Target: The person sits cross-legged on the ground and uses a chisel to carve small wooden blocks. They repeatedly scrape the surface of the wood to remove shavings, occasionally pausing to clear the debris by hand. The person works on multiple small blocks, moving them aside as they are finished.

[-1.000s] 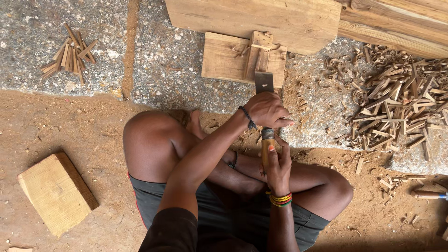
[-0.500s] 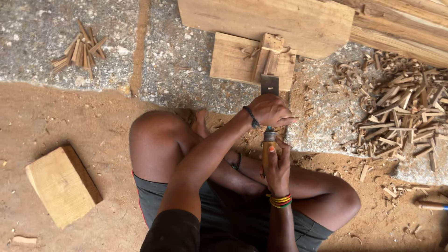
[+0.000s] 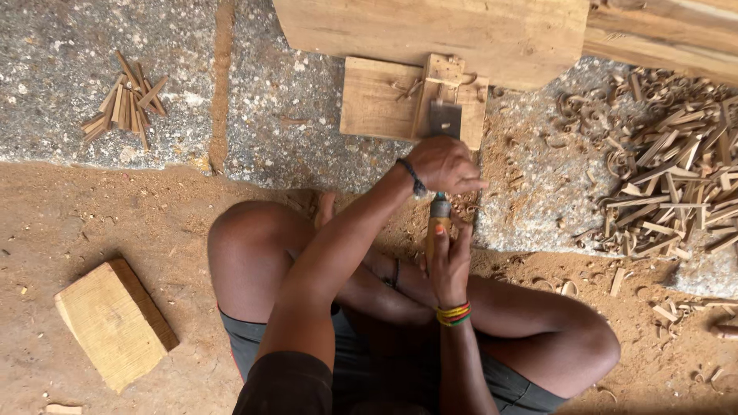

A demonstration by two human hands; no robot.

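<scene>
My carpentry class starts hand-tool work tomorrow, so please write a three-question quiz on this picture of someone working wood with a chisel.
1. True or false: both hands are on the chisel.
2. Which hand is nearer the blade? A) left hand B) right hand
3. Fill in: the large heap of offcuts and curled shavings lies on the person's ____ side.

Key
1. True: one hand covers the tool near the blade and the other wraps the orange handle lower down.
2. A. The left hand sits just behind the blade, which rests on the small wooden board.
3. Right. A smaller bundle of sticks lies to the left.
</scene>
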